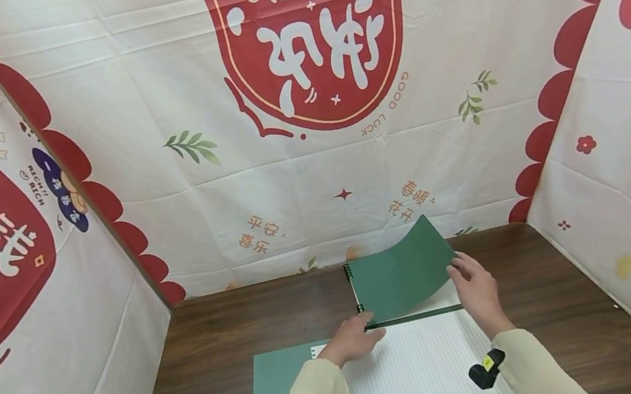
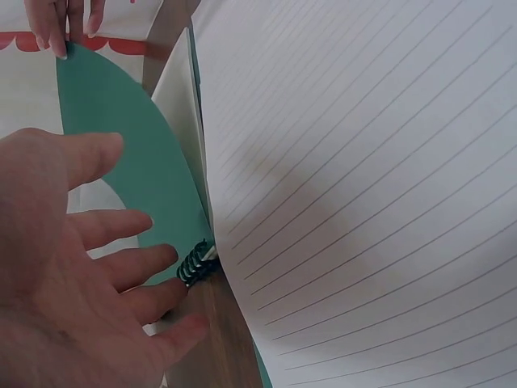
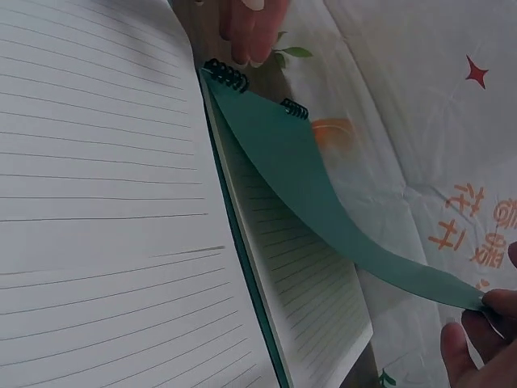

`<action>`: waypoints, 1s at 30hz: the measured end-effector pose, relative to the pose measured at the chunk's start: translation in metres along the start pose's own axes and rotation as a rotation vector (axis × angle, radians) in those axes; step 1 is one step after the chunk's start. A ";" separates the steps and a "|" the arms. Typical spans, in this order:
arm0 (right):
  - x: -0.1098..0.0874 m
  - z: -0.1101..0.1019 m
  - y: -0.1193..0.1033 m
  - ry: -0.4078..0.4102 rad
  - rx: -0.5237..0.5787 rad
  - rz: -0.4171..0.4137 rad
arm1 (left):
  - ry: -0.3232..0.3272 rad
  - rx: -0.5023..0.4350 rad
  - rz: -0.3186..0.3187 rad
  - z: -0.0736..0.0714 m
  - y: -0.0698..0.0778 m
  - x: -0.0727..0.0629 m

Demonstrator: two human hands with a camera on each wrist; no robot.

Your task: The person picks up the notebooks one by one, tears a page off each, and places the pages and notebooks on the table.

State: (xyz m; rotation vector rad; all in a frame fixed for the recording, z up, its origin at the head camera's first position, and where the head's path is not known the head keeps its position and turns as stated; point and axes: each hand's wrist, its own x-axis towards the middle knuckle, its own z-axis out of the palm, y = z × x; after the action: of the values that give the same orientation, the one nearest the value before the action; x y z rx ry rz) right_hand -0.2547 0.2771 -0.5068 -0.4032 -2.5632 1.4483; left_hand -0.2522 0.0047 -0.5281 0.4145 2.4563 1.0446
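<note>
A green-covered spiral notebook point(image 1: 399, 280) lies at the back of the table, its cover partly lifted and bowed. My right hand point(image 1: 477, 288) pinches the cover's free right edge between thumb and fingers, as the right wrist view also shows. Lined pages point(image 3: 299, 275) appear under the raised cover. My left hand point(image 1: 353, 339) is by the notebook's lower left corner, near the black coil binding point(image 2: 198, 263); its fingers are spread and hold nothing. Below both hands lies a second notebook, open to a lined page point(image 1: 417, 367), its green cover point(image 1: 279, 382) spread to the left.
The dark wooden table point(image 1: 214, 337) runs under both notebooks. White printed cloth walls stand behind point(image 1: 314, 190), at the left point(image 1: 95, 328) and at the right point(image 1: 618, 190). The lifted cover's upper corner comes close to the back wall in the head view.
</note>
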 end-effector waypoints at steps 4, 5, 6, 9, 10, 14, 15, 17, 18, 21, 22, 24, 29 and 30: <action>-0.003 0.005 -0.002 0.049 -0.018 -0.077 | 0.005 -0.011 -0.002 0.001 -0.001 0.002; -0.004 0.006 -0.003 0.058 -0.012 -0.090 | 0.008 -0.012 0.000 0.002 -0.001 0.003; -0.005 0.007 -0.003 0.065 -0.009 -0.103 | 0.009 -0.015 -0.001 0.002 -0.001 0.003; -0.010 0.010 -0.005 0.066 -0.007 -0.134 | 0.012 -0.025 -0.002 0.003 -0.002 0.004; -0.012 0.011 -0.005 0.067 -0.015 -0.148 | 0.011 -0.031 -0.004 0.003 -0.002 0.004; -0.018 0.016 -0.007 0.067 -0.022 -0.196 | 0.012 -0.045 -0.004 0.003 -0.001 0.004; -0.019 0.017 -0.008 0.071 -0.027 -0.207 | 0.013 -0.046 -0.003 0.003 -0.001 0.005; -0.022 0.018 -0.010 0.070 -0.026 -0.224 | 0.020 -0.044 0.005 0.002 0.000 0.005; -0.024 0.019 -0.010 0.070 -0.030 -0.232 | 0.022 -0.043 0.007 0.002 0.001 0.005; -0.028 0.021 -0.012 0.075 -0.044 -0.258 | 0.029 -0.054 0.019 0.001 0.003 0.005; -0.029 0.021 -0.013 0.078 -0.044 -0.269 | 0.032 -0.056 0.023 0.000 0.004 0.005; -0.031 0.023 -0.013 0.095 -0.053 -0.302 | 0.036 -0.068 0.030 -0.001 0.005 0.004; -0.036 0.030 -0.014 0.142 -0.096 -0.404 | 0.046 -0.100 0.038 -0.003 0.009 0.004; -0.037 0.031 -0.014 0.150 -0.110 -0.424 | 0.047 -0.107 0.036 -0.003 0.009 0.004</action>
State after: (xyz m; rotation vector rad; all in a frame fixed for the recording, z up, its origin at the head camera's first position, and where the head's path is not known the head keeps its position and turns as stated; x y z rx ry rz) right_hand -0.2306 0.2330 -0.5113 0.0229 -2.4207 1.0885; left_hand -0.2564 0.0111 -0.5206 0.4055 2.4283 1.2065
